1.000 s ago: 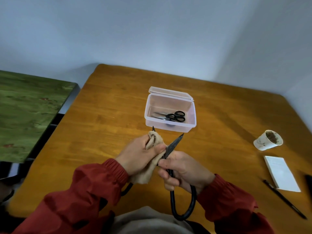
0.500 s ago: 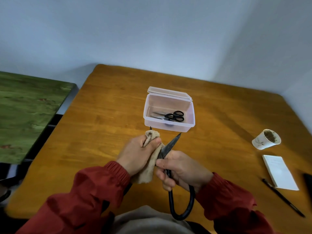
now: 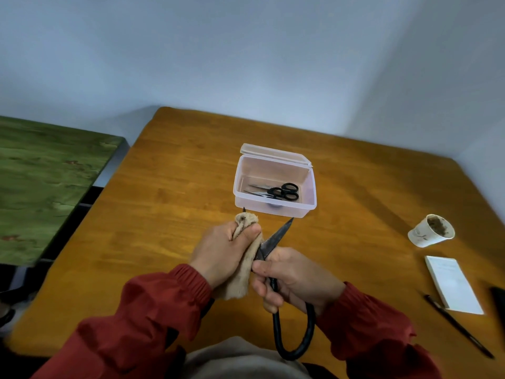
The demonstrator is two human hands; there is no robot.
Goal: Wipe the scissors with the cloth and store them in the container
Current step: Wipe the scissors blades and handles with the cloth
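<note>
The large black iron scissors (image 3: 276,237) with long looped handles are held over the wooden counter (image 3: 177,187), blades spread, near the clear plastic container (image 3: 273,212). The right hand (image 3: 295,277) is clamped round the shanks below the pivot. The left hand (image 3: 218,253) grips a beige cloth (image 3: 244,272) folded over one blade. Wiping appears to be the step in hand. The bare blade likely needs the cloth next, then the blades must close to fit the open box.
</note>
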